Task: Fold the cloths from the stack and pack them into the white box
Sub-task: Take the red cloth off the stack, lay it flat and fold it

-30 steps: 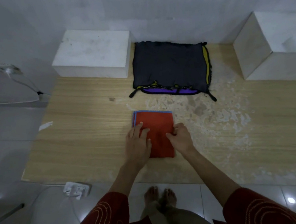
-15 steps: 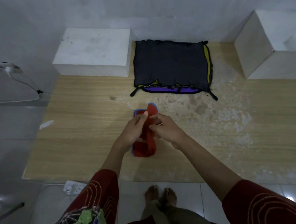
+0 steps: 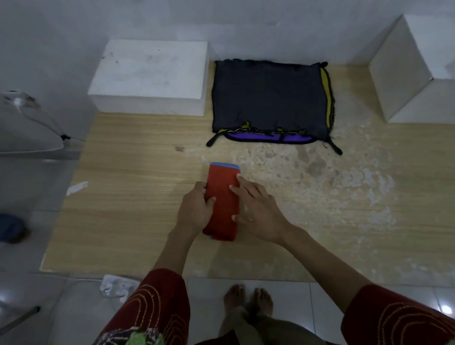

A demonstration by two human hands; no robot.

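A red cloth with blue trim (image 3: 222,198) lies folded into a narrow strip on the wooden table (image 3: 128,199). My left hand (image 3: 196,208) grips its left edge, thumb on top. My right hand (image 3: 255,204) lies flat on its right side with straight fingers pressing down. The stack of cloths (image 3: 269,103), dark grey on top with yellow and purple below, sits at the back centre. One white box (image 3: 151,73) stands closed at the back left, a second white box (image 3: 423,67) stands at the back right.
The tabletop's right half is worn and flaking (image 3: 333,178). A white power strip (image 3: 117,286) lies on the tiled floor by the table's front edge. A cable (image 3: 38,119) hangs on the left wall. My bare feet (image 3: 248,299) stand below the table edge.
The red cloth lay as a wider rectangle, was lifted and folded in half lengthwise, and now lies as a narrow strip under both hands.
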